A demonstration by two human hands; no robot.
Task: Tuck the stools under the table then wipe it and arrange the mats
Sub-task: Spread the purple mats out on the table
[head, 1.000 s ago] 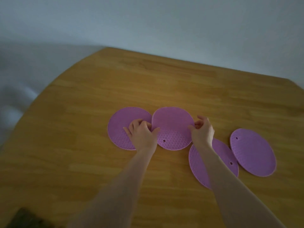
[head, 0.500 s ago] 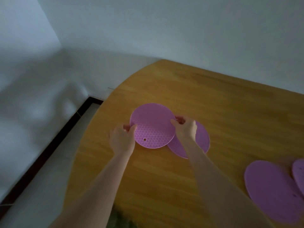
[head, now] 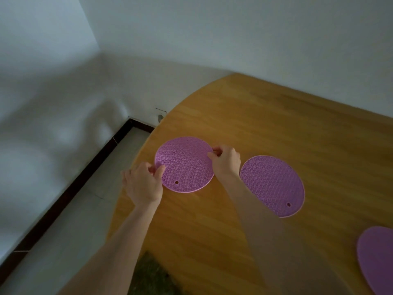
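Note:
A round purple mat (head: 185,163) with a small hole lies near the left edge of the wooden table (head: 287,128). My left hand (head: 143,184) pinches its near-left rim and my right hand (head: 226,161) pinches its right rim. To the right of it a second purple mat (head: 273,185) lies flat, apart from the first. A third purple mat (head: 377,260) is cut off at the lower right corner.
The table's curved left edge drops to a pale tiled floor (head: 70,226) with a dark skirting board (head: 70,188) along white walls. A dark greenish thing (head: 148,275) shows under the table's near edge. No stools are in view.
Both hands carried one mat leftward off the mat it overlapped, toward the table's left edge. The two mats now lie apart. The view also swung left.

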